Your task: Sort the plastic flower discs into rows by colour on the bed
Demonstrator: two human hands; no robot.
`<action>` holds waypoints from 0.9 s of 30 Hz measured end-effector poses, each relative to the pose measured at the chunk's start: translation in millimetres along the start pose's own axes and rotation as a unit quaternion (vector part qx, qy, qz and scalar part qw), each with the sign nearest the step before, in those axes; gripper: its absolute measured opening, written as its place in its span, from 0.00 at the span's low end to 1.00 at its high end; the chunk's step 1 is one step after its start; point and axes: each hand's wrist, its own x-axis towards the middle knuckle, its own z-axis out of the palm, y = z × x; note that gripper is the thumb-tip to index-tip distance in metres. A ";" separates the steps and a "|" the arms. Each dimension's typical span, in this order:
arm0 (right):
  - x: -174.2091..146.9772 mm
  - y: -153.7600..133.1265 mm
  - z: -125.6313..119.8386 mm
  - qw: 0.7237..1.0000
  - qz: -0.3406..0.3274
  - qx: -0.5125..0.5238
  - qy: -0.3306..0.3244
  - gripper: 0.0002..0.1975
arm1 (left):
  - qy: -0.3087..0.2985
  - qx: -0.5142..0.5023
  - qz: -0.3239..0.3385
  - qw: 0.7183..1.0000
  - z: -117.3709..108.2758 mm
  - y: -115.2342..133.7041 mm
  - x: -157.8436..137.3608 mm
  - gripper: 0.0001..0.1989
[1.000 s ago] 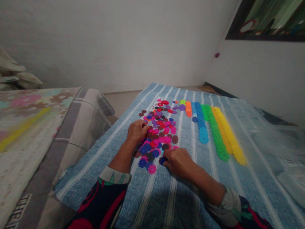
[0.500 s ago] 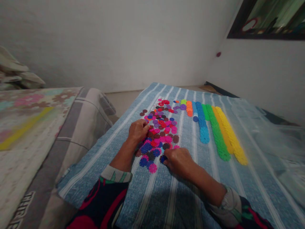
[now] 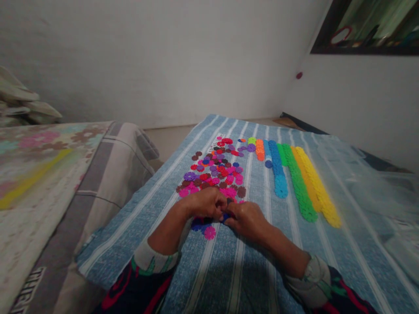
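Observation:
My right hand [image 3: 247, 218] pinches dark blue notched discs [image 3: 225, 216] at its fingertips; how many is unclear. Against its fingertips rests my left hand [image 3: 206, 203], fingers curled closed, and whatever lies in them is hidden. Under and beyond the left hand spreads a loose pile of flower-edged plastic discs in pink, red, purple and brown. A pink disc [image 3: 210, 233] lies nearest me, just below the left hand. Part of the pile is covered by that hand.
Discs lie in overlapping rows to the right: a yellow row [image 3: 317, 185], a green row [image 3: 299, 187], a blue row [image 3: 276, 159] and a short orange row [image 3: 259, 149]. A striped blue cloth [image 3: 262, 270] covers the table. Clear plastic [image 3: 382, 192] lies at the right.
My left hand has moved from the pile's left side toward me and to the right, meeting the right hand. Purple and pink discs now show where it was. The right hand has barely moved.

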 end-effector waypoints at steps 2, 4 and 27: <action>0.0 1.4 2.3 1.000 -0.003 0.010 0.012 0.12 | 0.005 0.039 -0.012 0.999 3.6 3.2 1.8 0.03; 0.0 2.1 4.4 1.000 -0.006 0.014 0.018 0.11 | 0.008 0.055 -0.024 0.998 4.9 4.6 2.9 0.03; 17.3 13.9 16.3 0.924 0.046 0.361 0.114 0.06 | 0.074 -0.072 0.026 0.994 -2.5 -3.2 3.3 0.09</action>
